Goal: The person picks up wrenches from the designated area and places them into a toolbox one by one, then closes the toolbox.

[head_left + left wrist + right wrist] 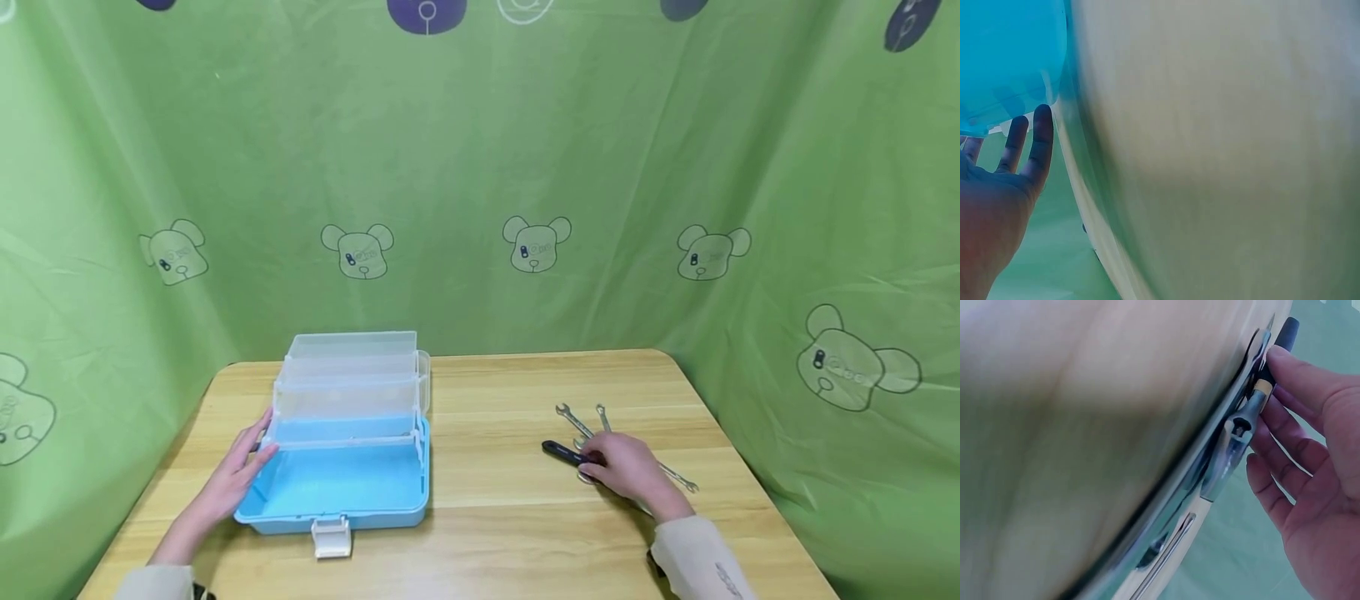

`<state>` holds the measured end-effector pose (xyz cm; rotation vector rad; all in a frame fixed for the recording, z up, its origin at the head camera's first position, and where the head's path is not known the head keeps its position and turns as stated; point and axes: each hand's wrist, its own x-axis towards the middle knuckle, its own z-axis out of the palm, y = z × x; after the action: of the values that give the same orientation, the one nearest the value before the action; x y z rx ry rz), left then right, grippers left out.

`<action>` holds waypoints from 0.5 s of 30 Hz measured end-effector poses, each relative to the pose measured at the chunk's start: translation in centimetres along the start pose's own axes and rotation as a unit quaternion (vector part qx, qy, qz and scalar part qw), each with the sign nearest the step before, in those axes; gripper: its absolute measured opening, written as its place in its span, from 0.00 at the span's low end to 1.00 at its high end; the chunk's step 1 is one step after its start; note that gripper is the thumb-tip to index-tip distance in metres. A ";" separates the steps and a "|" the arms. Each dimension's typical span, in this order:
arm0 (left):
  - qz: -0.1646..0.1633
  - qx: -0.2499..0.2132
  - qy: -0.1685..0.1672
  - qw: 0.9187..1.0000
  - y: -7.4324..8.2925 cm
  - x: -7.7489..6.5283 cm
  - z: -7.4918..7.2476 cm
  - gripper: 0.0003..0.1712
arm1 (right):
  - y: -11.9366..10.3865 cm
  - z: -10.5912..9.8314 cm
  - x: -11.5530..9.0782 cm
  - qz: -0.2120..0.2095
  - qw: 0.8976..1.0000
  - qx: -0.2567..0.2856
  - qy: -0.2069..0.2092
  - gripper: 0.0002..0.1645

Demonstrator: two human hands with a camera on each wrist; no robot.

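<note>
A light-blue toolbox [341, 483] stands with its lid up on the left of the table, its clear trays [345, 400] raised at the back. My left hand [234, 477] rests against the toolbox's left side; in the left wrist view its fingers [1040, 150] are fairly straight and touch the blue wall. On the right, my right hand [628, 468] pinches the black handle [562, 452] of an adjustable wrench between thumb and fingers. The wrench's metal head [1225, 456] shows in the right wrist view, low over the tabletop. Several silver wrenches [568, 415] lie under and around this hand.
A white latch [331, 537] hangs from the toolbox front. The wooden table [495, 433] has rounded back corners. Green cloth [480, 167] with printed bear heads surrounds the table at the back and both sides.
</note>
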<state>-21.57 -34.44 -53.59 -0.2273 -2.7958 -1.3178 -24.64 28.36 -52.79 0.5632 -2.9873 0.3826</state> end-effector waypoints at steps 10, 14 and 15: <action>-0.005 -0.001 -0.005 1.000 0.0 -0.1 -0.1 0.38 | 0.3 0.0 0.2 0.018 0.999 0.048 -0.007 0.12; -0.006 -0.003 -0.006 1.000 0.0 -0.1 -0.1 0.38 | 1.2 -0.8 -1.1 0.020 0.997 0.070 -0.022 0.16; -0.007 -0.004 -0.007 1.000 0.0 -0.1 -0.1 0.39 | 1.4 -1.0 -1.5 0.015 0.997 0.076 -0.026 0.17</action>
<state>-21.49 -34.48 -53.54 -0.2186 -2.8092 -1.3362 -23.78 30.40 -52.36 0.5494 -3.0365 0.6100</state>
